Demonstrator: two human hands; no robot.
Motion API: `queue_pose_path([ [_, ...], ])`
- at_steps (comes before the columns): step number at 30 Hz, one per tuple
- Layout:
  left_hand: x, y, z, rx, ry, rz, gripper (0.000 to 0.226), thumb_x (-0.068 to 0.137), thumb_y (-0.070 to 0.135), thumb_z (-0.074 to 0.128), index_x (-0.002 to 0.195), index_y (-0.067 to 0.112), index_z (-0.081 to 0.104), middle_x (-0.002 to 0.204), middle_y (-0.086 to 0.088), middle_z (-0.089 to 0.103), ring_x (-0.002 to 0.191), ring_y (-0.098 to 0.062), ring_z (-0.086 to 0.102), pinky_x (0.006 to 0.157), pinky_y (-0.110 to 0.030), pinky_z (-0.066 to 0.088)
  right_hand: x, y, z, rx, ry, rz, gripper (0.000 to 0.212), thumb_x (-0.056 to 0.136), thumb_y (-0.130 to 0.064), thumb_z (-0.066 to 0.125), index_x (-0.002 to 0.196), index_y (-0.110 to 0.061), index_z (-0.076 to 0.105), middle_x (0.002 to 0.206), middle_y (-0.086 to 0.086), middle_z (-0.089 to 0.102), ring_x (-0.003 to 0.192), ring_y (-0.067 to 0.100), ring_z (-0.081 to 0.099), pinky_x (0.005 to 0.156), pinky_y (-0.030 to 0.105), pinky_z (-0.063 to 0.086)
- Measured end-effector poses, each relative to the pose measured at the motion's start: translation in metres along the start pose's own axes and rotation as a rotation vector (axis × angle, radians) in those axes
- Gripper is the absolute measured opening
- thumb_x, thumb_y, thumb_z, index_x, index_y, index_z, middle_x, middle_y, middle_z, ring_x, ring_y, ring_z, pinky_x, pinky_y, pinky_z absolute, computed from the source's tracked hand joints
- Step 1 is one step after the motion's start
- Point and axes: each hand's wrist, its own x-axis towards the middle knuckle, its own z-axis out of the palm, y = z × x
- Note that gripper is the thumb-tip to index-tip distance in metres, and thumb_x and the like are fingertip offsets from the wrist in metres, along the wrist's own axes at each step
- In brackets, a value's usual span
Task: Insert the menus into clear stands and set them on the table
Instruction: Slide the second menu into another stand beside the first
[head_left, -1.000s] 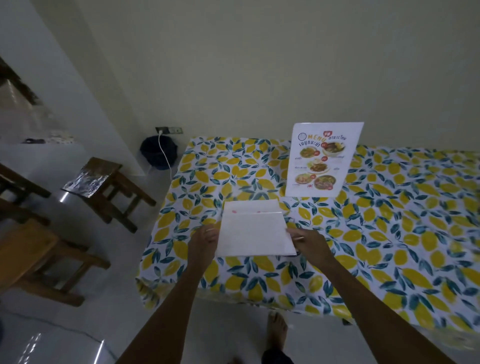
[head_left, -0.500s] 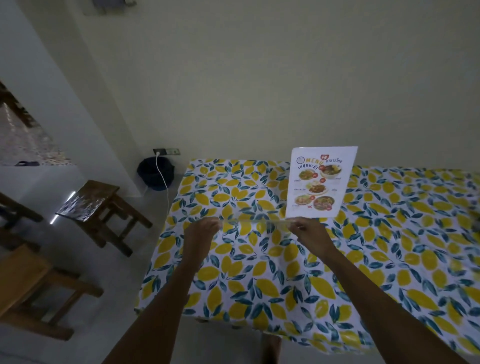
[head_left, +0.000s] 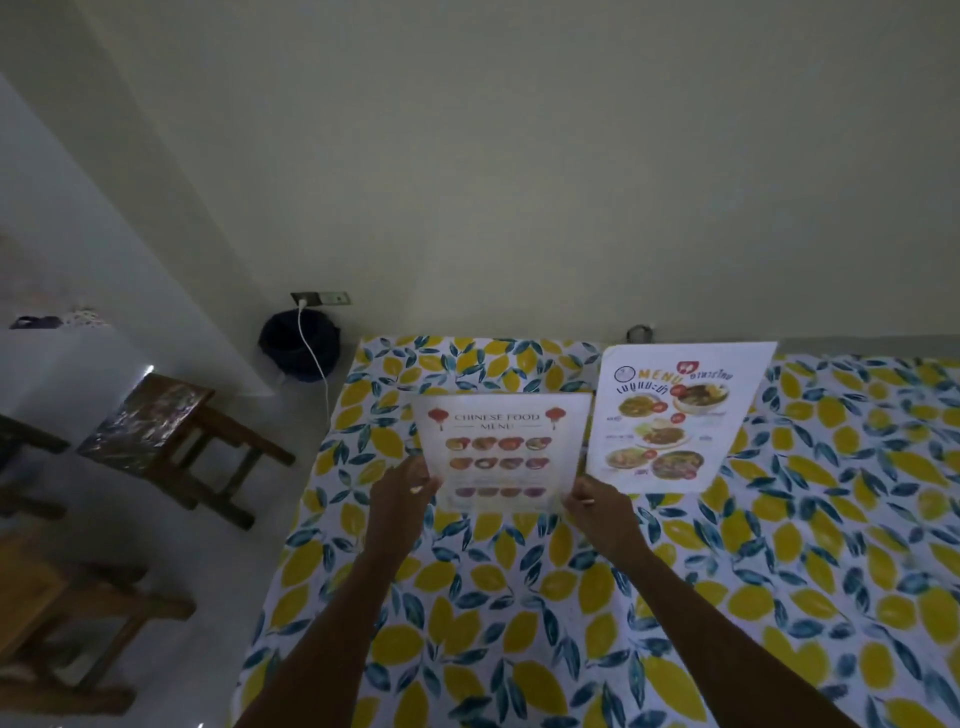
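Observation:
A Chinese food menu (head_left: 501, 449) in a clear stand stands upright on the lemon-print tablecloth (head_left: 571, 597), printed side facing me. My left hand (head_left: 405, 491) grips its lower left edge and my right hand (head_left: 597, 501) grips its lower right corner. Whether the stand's base touches the cloth is hidden by my hands. Just to the right, a second menu (head_left: 675, 418) with Thai text and dish photos stands upright in its own clear stand, free of my hands.
The table's back edge meets the wall. Its left edge drops to the floor, where a wooden stool (head_left: 171, 431), a dark bin (head_left: 296, 345) with a white cable and more wooden furniture (head_left: 62, 613) stand.
The stand lay flat, blank side up, near the front edge. My hands lifted it, turned it upright and carried it back beside the Thai menu. The camera tilted up.

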Motion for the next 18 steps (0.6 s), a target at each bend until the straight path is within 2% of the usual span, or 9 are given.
queue_pose_path([
  [2, 0.006, -0.011, 0.01, 0.023, -0.023, -0.003, 0.018, 0.085, 0.008, 0.072, 0.089, -0.005, 0.06, 0.082, -0.021, 0.065, 0.075, -0.024, 0.064, 0.057, -0.009, 0.036, 0.006, 0.013, 0.014, 0.03, -0.008, 0.025, 0.022, 0.094, -0.029, 0.057, 0.083, -0.011, 0.062, 0.072, 0.002, 0.063, 0.064, 0.012, 0.06, 0.058, 0.032, 0.047],
  [4, 0.012, -0.017, 0.019, 0.044, -0.078, -0.053, 0.015, 0.084, 0.01, 0.074, 0.093, 0.003, 0.063, 0.082, -0.008, 0.066, 0.076, -0.015, 0.065, 0.06, -0.013, 0.041, 0.013, 0.024, 0.025, 0.042, 0.014, 0.048, 0.029, 0.094, -0.031, 0.056, 0.087, -0.004, 0.061, 0.072, 0.008, 0.063, 0.065, 0.02, 0.061, 0.06, 0.038, 0.048],
  [7, 0.02, -0.026, 0.031, 0.038, -0.124, -0.12, 0.016, 0.083, 0.015, 0.075, 0.095, 0.011, 0.065, 0.09, -0.004, 0.071, 0.085, -0.019, 0.067, 0.069, -0.035, 0.053, 0.017, 0.024, 0.03, 0.032, 0.066, 0.044, 0.03, 0.095, -0.028, 0.056, 0.074, -0.007, 0.051, 0.066, 0.003, 0.052, 0.062, 0.018, 0.053, 0.058, 0.033, 0.04],
  [9, 0.024, -0.029, 0.034, 0.079, -0.116, -0.15, 0.019, 0.083, 0.019, 0.074, 0.095, 0.008, 0.065, 0.086, -0.005, 0.071, 0.081, -0.022, 0.067, 0.071, -0.042, 0.055, 0.019, 0.023, 0.03, 0.035, 0.093, 0.04, 0.026, 0.096, -0.028, 0.055, 0.081, -0.007, 0.059, 0.079, 0.007, 0.061, 0.073, 0.019, 0.059, 0.064, 0.03, 0.042],
  [12, 0.026, -0.031, 0.035, 0.089, -0.099, -0.066, 0.011, 0.085, 0.017, 0.073, 0.087, 0.012, 0.063, 0.078, 0.002, 0.068, 0.074, -0.011, 0.065, 0.064, -0.034, 0.051, 0.025, 0.024, 0.031, 0.072, 0.116, 0.028, 0.025, 0.097, -0.03, 0.054, 0.092, -0.008, 0.065, 0.09, 0.007, 0.068, 0.081, 0.019, 0.065, 0.068, 0.028, 0.046],
  [15, 0.032, -0.03, 0.035, 0.133, -0.089, -0.034, 0.015, 0.086, 0.02, 0.072, 0.08, 0.017, 0.059, 0.072, 0.006, 0.068, 0.068, -0.004, 0.064, 0.059, -0.028, 0.05, 0.03, 0.021, 0.033, 0.097, 0.121, 0.047, 0.02, 0.097, -0.03, 0.053, 0.081, -0.019, 0.055, 0.08, 0.0, 0.063, 0.077, 0.018, 0.064, 0.064, 0.027, 0.045],
  [17, 0.035, -0.026, 0.035, 0.122, -0.088, -0.046, 0.012, 0.087, 0.017, 0.07, 0.082, 0.02, 0.06, 0.072, 0.009, 0.066, 0.066, 0.003, 0.062, 0.057, -0.017, 0.045, 0.033, 0.02, 0.035, 0.1, 0.142, 0.051, 0.022, 0.097, -0.027, 0.054, 0.076, -0.019, 0.05, 0.074, -0.003, 0.056, 0.071, 0.015, 0.06, 0.06, 0.026, 0.041],
  [18, 0.036, -0.024, 0.036, 0.114, -0.081, -0.056, 0.01, 0.088, 0.016, 0.07, 0.084, 0.02, 0.061, 0.072, 0.01, 0.065, 0.066, 0.004, 0.061, 0.056, -0.017, 0.045, 0.033, 0.019, 0.035, 0.099, 0.149, 0.045, 0.023, 0.097, -0.026, 0.054, 0.076, -0.018, 0.049, 0.073, -0.004, 0.054, 0.07, 0.012, 0.057, 0.058, 0.024, 0.039],
])
